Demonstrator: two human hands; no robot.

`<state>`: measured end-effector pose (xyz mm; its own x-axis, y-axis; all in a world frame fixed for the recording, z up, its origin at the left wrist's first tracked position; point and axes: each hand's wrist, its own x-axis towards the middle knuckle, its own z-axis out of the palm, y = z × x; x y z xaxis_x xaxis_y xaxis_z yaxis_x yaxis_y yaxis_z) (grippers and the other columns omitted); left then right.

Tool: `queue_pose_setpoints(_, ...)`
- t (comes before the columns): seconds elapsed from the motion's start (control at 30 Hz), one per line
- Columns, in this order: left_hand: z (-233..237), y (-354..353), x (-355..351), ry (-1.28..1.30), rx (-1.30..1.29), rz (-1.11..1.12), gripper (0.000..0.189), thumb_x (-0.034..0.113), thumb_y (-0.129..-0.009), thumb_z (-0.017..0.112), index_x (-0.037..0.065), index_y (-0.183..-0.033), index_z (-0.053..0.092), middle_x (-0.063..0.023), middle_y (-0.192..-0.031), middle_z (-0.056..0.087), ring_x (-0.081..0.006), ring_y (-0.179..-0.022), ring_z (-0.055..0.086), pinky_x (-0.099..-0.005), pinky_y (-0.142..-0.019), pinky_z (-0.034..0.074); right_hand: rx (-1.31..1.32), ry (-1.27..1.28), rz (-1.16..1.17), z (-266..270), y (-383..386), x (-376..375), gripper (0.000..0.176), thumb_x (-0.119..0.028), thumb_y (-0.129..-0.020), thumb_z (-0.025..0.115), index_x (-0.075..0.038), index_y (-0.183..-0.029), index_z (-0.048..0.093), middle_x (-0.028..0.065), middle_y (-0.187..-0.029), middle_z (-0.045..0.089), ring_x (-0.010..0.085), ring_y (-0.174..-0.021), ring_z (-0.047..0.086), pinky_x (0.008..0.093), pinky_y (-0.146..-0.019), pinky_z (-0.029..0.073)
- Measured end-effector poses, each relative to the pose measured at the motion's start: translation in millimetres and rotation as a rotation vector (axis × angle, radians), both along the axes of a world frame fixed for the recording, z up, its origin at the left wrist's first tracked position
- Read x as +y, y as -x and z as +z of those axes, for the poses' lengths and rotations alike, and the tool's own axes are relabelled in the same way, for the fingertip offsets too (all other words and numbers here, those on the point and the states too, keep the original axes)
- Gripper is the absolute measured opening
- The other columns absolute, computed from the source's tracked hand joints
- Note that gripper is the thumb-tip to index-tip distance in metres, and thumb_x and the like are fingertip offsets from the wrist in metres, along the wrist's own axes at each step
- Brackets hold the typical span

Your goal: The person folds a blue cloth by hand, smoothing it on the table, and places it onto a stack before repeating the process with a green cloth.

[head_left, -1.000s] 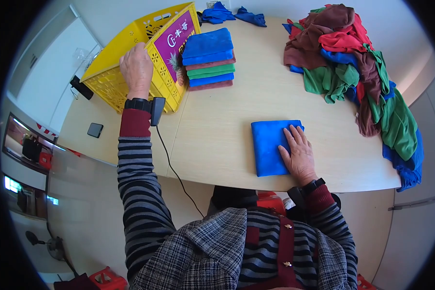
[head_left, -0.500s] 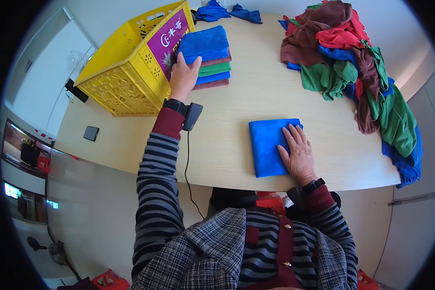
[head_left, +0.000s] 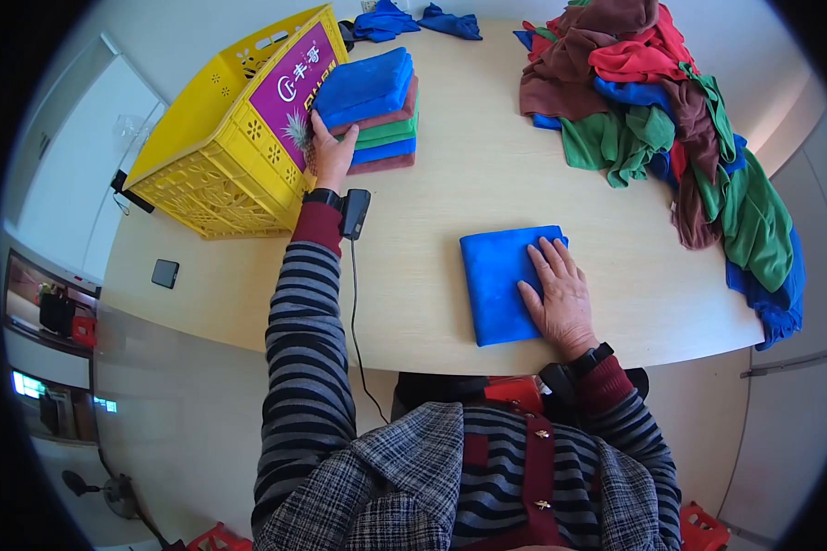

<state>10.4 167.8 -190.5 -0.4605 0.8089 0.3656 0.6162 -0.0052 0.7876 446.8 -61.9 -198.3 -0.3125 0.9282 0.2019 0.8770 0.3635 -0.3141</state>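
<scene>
On the left, my left hand rests against the near left corner of a stack of folded cloths in blue, brown and green. Its thumb is stretched away from the fingers, which lie along the stack's left side, partly hidden. The top blue cloth sits slightly askew on the others. Nearer the table's front edge, my right hand lies flat with fingers spread over the right side of a single folded blue cloth.
A yellow plastic crate stands left of the stack, close to it. At the right lies a heap of loose brown, red, green and blue cloths, hanging over the edge. More blue cloth lies at the back; a phone-like dark object lies at left.
The view has shifted slightly. My left hand has moved a little toward me and left along the stack's corner. My right hand stays on the single blue cloth.
</scene>
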Motion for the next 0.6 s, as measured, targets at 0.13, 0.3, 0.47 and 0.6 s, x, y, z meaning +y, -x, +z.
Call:
queue_pose_setpoints(0.13,-4,15,12,-0.029,0.042,-0.052,0.103,0.038,-0.093,0.074,0.016,-0.166,0.004,-0.0243,-0.160,0.030,-0.0406,-0.136,0.048,-0.0452,-0.082,0.063,-0.012,0.001,-0.003,1,1,0,0.063,-0.046,-0.102,0.053,-0.009,-0.152,0.048,0.0156,-0.162,0.040,0.0372,-0.153,0.030,0.0493,-0.124,0.026)
queue_pose_setpoints(0.3,4,4,3,-0.018,0.188,0.034,0.100,0.037,-0.093,0.073,0.014,-0.166,0.008,-0.0267,-0.156,0.038,-0.0448,-0.136,0.047,-0.0542,-0.104,0.049,0.002,0.008,0.005,0,0,0,0.063,-0.046,-0.102,0.052,-0.008,-0.152,0.048,0.0160,-0.162,0.040,0.0369,-0.153,0.030,0.0496,-0.123,0.026)
queue_pose_setpoints(0.47,54,-78,-80,0.101,0.784,0.175,0.079,0.033,-0.090,0.073,0.006,-0.154,0.036,-0.0248,-0.143,0.051,-0.0447,-0.131,0.051,-0.0513,-0.111,0.041,-0.002,0.002,0.006,0,-1,1,0.063,-0.046,-0.102,0.052,-0.008,-0.152,0.048,0.0163,-0.162,0.040,0.0366,-0.153,0.031,0.0496,-0.123,0.026)
queue_pose_setpoints(0.6,20,-148,-130,0.066,0.687,-0.527,0.058,0.034,-0.092,0.071,-0.002,-0.134,0.057,-0.0247,-0.138,0.053,-0.0423,-0.130,0.050,-0.0547,-0.106,0.043,-0.003,-0.022,0.009,-4,-2,0,0.063,-0.045,-0.102,0.052,-0.008,-0.152,0.048,0.0166,-0.161,0.040,0.0366,-0.152,0.032,0.0494,-0.123,0.028)
